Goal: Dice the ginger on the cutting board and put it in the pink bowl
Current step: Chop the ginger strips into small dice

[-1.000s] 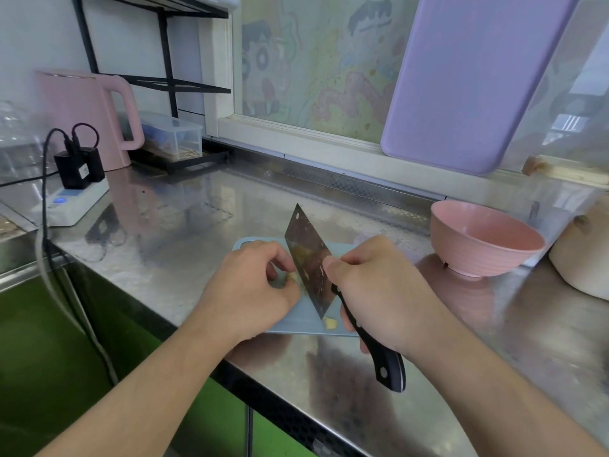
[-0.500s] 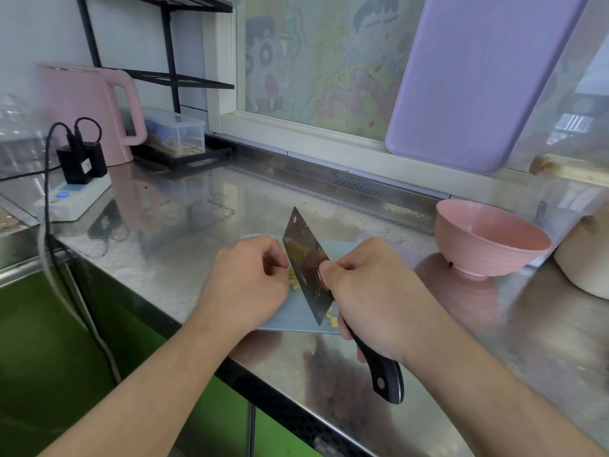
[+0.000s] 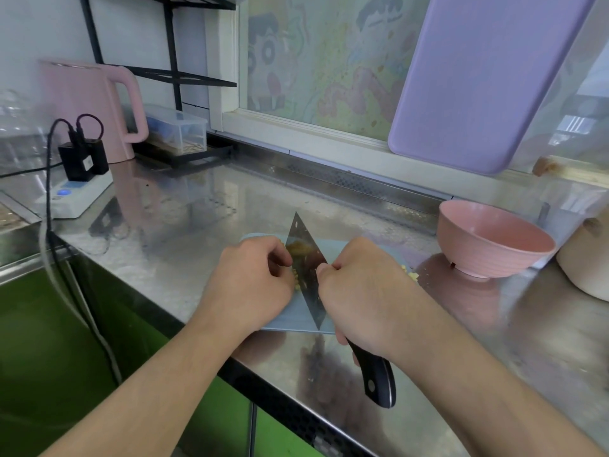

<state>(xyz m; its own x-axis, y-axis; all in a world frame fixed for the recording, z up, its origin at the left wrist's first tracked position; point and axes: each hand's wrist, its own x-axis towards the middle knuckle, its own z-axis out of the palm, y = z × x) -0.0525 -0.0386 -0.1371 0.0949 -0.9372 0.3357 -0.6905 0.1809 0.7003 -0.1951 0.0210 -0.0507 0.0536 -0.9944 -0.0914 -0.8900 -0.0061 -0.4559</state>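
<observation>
A pale blue cutting board lies near the front edge of the steel counter. My right hand grips the black handle of a cleaver, whose blade stands edge-down on the board. My left hand has curled fingers that hold yellow ginger against the blade's left side. Most of the ginger is hidden by that hand. A few diced bits lie at the board's right end. The pink bowl sits to the right of the board, and I see nothing in it.
A pink kettle, a clear lidded box and a power strip with a black plug stand at the back left. A lilac board leans on the window. A cream pot is at the far right.
The cleaver blade has come down from slightly raised onto the board beside my left hand's fingers. Both hands stay at the same spot on the board.
</observation>
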